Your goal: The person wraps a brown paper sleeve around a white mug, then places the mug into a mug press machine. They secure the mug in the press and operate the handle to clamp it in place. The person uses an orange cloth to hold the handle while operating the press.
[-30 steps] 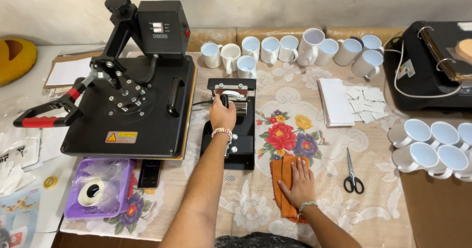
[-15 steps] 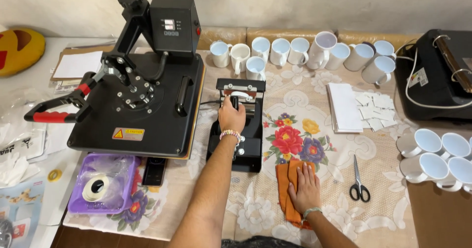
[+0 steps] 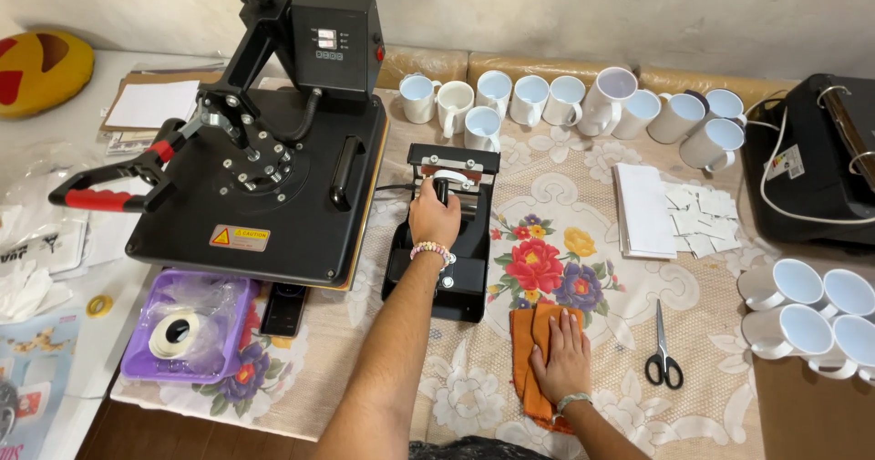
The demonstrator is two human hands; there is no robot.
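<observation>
1. The left hand (image 3: 434, 216) is closed around the pale handle (image 3: 448, 185) of the small black mug press (image 3: 444, 241), which stands mid-table, just right of the big flat heat press (image 3: 273, 186).
2. The right hand (image 3: 563, 358) lies open, palm down, on a folded orange cloth (image 3: 529, 332) near the front of the table (image 3: 602, 414), just right of the mug press base.
3. One pair of black-handled scissors (image 3: 663, 355) lies right of the cloth, apart from the right hand.
4. White mugs with pale blue insides: about nine stand in the back row (image 3: 547, 103) along the wall behind the mug press, and four lie in a cluster (image 3: 811, 310) at the right edge; some there are cut off by the frame.
5. One stack of white paper (image 3: 643, 209) with loose white slips (image 3: 706, 218) beside it lies between the back row and the scissors.
6. One purple tray (image 3: 137, 355) holding a tape roll (image 3: 173, 330) sits at the front left, touching the flat press's front edge.
7. A second black machine (image 3: 811, 168) fills the right rear corner, with a white cable on it.
8. Open flowered tablecloth (image 3: 547, 259) shows between the mug press and the paper stack, and in front of the scissors; the left side of the table is crowded with the flat press, its red-gripped lever (image 3: 100, 196) and papers.
</observation>
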